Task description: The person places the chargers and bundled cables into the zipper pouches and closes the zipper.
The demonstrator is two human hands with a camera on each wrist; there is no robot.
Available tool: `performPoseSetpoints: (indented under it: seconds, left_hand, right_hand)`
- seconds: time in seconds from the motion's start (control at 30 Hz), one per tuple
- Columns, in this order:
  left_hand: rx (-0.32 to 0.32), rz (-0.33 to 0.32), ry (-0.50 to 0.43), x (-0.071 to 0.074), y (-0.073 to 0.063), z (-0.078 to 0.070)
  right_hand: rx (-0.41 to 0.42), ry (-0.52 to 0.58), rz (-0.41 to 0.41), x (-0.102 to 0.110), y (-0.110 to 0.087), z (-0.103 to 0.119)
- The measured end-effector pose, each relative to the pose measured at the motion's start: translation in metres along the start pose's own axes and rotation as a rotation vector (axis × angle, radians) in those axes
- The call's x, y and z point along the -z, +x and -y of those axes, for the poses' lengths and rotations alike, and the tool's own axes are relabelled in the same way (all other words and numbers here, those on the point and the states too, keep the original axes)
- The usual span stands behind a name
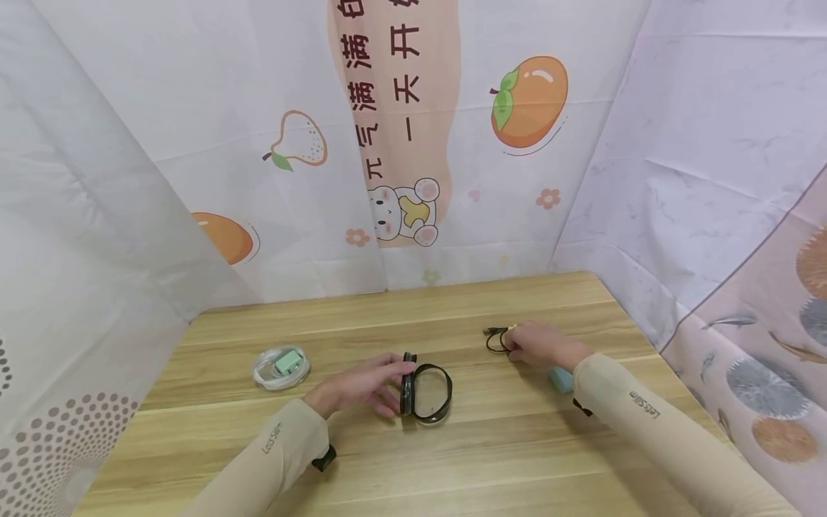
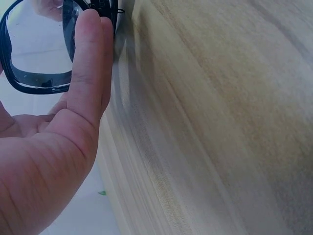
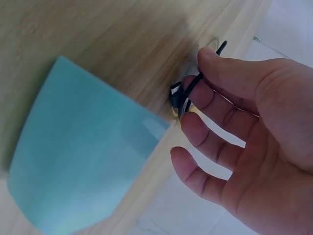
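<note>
Near the table's middle, my left hand (image 1: 371, 380) holds a glossy black-rimmed item with a rounded loop (image 1: 450, 391), which resembles eyewear. In the left wrist view two nearly straight fingers lie against its black rim (image 2: 41, 89); part of the grip is hidden. Farther right, my right hand (image 1: 536, 343) pinches a thin black cable (image 1: 496, 348) between thumb and fingertips. The right wrist view shows the cable's small metal-ended plug (image 3: 176, 90) and something yellow beside it. A teal, smooth-sided object (image 3: 88, 152) lies close by, partly behind the right forearm in the head view.
On the left of the wooden table (image 1: 478, 459) lies a coiled white cable (image 1: 263, 373) with a pale green block (image 1: 288, 361) on it. Printed cloth (image 1: 413, 143) hangs behind the table and on both sides.
</note>
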State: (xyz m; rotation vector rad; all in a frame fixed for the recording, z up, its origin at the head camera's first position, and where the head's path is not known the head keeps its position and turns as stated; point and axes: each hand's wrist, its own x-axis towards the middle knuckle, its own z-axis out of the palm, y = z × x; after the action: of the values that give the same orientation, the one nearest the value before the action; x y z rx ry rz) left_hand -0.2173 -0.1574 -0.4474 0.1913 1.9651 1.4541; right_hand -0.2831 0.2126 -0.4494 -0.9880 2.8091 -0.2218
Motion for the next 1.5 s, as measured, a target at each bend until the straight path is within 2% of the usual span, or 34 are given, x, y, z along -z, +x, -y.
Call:
performPoseSetpoints:
  seconds: [0.27,0.93,1.17,1.5]
  left_hand:
    - [-0.001,0.002,-0.008,0.000,-0.002,0.002]
    - [-0.007,0.002,0.008,0.000,-0.001,0.002]
    - [-0.009,0.003,-0.003,0.001,0.002,0.002]
    - [-0.012,-0.004,-0.006,0.004,0.004,0.003]
  right_hand:
    - [-0.009,0.064,-0.018,0.006,-0.001,0.006]
    - [0.162,-0.017,-0.204,0.016,-0.007,0.026]
    - [0.201,-0.012,-0.245,0.025,-0.012,0.044]
    - [0.314,-0.096,-0.321,0.042,-0.018,0.079]
